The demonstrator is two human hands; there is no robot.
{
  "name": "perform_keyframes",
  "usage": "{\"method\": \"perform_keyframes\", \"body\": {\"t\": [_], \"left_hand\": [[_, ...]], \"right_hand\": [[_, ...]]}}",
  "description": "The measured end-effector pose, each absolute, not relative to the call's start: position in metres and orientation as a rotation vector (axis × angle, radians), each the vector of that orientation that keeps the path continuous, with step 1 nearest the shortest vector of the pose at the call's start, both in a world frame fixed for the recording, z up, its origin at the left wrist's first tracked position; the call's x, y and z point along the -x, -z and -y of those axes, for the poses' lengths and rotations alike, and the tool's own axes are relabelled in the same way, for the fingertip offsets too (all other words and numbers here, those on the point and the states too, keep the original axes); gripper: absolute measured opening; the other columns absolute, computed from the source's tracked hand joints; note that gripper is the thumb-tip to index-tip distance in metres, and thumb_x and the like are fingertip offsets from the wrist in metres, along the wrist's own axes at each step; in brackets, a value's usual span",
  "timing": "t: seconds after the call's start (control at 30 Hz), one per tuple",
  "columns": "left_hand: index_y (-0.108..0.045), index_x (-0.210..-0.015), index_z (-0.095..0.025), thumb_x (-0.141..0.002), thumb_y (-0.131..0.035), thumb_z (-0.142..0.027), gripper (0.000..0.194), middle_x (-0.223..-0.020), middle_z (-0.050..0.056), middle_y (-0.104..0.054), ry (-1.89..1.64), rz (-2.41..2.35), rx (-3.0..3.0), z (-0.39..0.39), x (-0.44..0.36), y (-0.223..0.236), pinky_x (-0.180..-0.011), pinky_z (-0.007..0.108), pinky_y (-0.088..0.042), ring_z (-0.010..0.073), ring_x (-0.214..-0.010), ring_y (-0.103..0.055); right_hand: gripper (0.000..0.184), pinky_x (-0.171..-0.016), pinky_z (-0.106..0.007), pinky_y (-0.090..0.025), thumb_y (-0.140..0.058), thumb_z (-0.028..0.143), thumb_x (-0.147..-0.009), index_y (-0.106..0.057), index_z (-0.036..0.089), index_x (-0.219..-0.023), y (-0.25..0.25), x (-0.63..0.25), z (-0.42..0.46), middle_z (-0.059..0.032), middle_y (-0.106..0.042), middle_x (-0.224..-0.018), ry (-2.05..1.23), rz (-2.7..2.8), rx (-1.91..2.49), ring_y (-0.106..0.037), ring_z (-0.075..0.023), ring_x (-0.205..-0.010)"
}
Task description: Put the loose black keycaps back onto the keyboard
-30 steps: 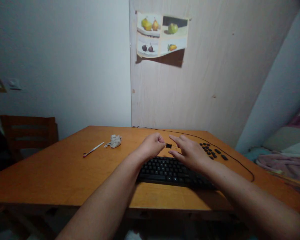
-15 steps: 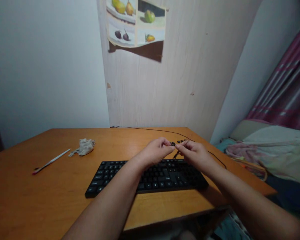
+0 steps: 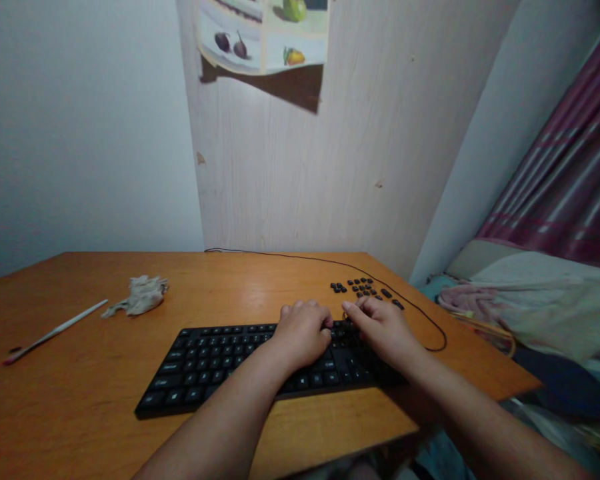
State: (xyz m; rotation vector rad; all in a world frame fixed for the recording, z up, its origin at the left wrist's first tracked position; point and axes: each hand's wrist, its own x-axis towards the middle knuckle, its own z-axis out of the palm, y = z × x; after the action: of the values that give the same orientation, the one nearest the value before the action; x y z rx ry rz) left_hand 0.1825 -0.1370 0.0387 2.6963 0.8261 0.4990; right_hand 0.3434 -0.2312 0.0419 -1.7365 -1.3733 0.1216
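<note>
A black keyboard (image 3: pixel 215 363) lies on the orange wooden table (image 3: pixel 80 400). My left hand (image 3: pixel 303 330) rests on the keyboard's right part with its fingers curled under, pressing down at the top row. My right hand (image 3: pixel 380 327) is beside it, fingers bent and fingertips down on the same spot; a small black keycap seems to sit between the two hands but is mostly hidden. Several loose black keycaps (image 3: pixel 363 288) lie on the table just beyond my right hand.
A crumpled tissue (image 3: pixel 140 297) and a thin white tool (image 3: pixel 55 331) lie at the left. The keyboard's black cable (image 3: pixel 420 313) loops along the back and right edge of the table. A bed with blankets (image 3: pixel 530 300) stands to the right.
Both hands came down from above the table onto the keyboard's upper right area, carrying the small black keycap with them. The camera turned right and tipped down.
</note>
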Motion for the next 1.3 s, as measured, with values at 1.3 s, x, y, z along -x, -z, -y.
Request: {"method": "perform_keyframes", "body": {"t": [1.3], "left_hand": [[-0.071, -0.085, -0.028, -0.084, -0.055, -0.024, 0.017, -0.101, 0.006, -0.065, -0.42, -0.868, -2.697, 0.143, -0.185, -0.04, -0.089, 0.05, -0.039, 0.029, -0.102, -0.057]], "right_hand": [[0.024, -0.061, -0.029, -0.043, -0.056, 0.043, -0.088, -0.059, 0.021, -0.08, 0.0, -0.343, 0.23, -0.0018, -0.066, -0.068, 0.015, 1.195, 1.709, -0.06, -0.0194, -0.063]]}}
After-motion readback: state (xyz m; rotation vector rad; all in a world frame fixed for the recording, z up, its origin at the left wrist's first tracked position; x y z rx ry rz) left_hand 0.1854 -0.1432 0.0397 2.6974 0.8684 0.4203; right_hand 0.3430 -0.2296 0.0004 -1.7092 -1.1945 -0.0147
